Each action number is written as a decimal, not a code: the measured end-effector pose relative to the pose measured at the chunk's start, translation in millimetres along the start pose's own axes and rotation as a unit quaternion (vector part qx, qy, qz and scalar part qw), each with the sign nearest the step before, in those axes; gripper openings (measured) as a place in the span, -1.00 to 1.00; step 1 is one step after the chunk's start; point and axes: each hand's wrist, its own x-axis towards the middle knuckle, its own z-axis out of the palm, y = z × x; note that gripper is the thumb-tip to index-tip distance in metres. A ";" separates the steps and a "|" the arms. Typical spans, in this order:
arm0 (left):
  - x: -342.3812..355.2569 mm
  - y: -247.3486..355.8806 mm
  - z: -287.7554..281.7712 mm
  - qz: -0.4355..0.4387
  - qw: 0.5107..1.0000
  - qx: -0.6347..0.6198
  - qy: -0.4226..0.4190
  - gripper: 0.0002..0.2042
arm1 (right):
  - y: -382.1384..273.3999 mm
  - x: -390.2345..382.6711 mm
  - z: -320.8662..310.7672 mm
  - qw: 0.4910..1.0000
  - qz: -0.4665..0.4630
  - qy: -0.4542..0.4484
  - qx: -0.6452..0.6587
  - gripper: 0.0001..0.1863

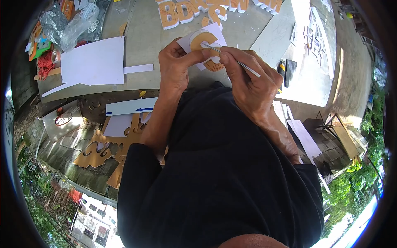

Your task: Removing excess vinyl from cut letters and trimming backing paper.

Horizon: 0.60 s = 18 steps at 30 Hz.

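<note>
My left hand pinches a small piece of white board above the table, thumb in front. On the board lies a curved tan letter shape, its lower part marked with dark lines. In my right hand is a slim silver pen-like cutting tool, gripped between thumb and fingers. Its thin tip reaches into the letter's inner curve, beside my left thumb. Whether the tip has gone into the board is too small to tell.
Thick cut-out letters stand at the table's far side. Left are a white sheet, plastic bags and red cord. A black-and-yellow tool and white offcuts lie right. Tan offcuts lie below the table's edge.
</note>
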 end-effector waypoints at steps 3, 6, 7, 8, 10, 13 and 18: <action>-0.1 1.8 -0.7 -0.025 1.000 -0.006 -0.002 -0.60 | 1.6 -0.9 3.9 0.999 -0.031 0.014 -0.015 -0.80; 0.1 3.3 -1.7 -0.054 0.999 -0.003 -0.001 -0.60 | 10.5 -1.1 8.2 0.998 -0.048 0.001 -0.033 -0.80; 1.1 3.6 -1.7 -0.067 0.998 0.004 -0.001 -0.60 | 12.1 -1.3 9.8 0.998 -0.049 0.000 -0.033 -0.80; 1.5 2.5 -2.7 -0.065 0.998 0.003 -0.001 -0.60 | 13.6 -1.7 11.4 0.998 -0.047 -0.012 -0.038 -0.81; 2.6 -2.8 -5.8 -0.066 0.998 -0.005 -0.003 -0.62 | 16.0 -2.4 14.2 0.998 -0.048 -0.024 -0.045 -0.81; 2.8 -8.6 -11.1 -0.064 0.998 0.003 -0.004 -0.63 | 18.9 -4.2 20.5 0.996 -0.061 -0.038 -0.055 -0.80; -1.4 -10.6 -14.1 -0.064 0.998 -0.002 -0.012 -0.63 | 20.9 -8.1 23.9 0.994 -0.069 -0.046 -0.070 -0.77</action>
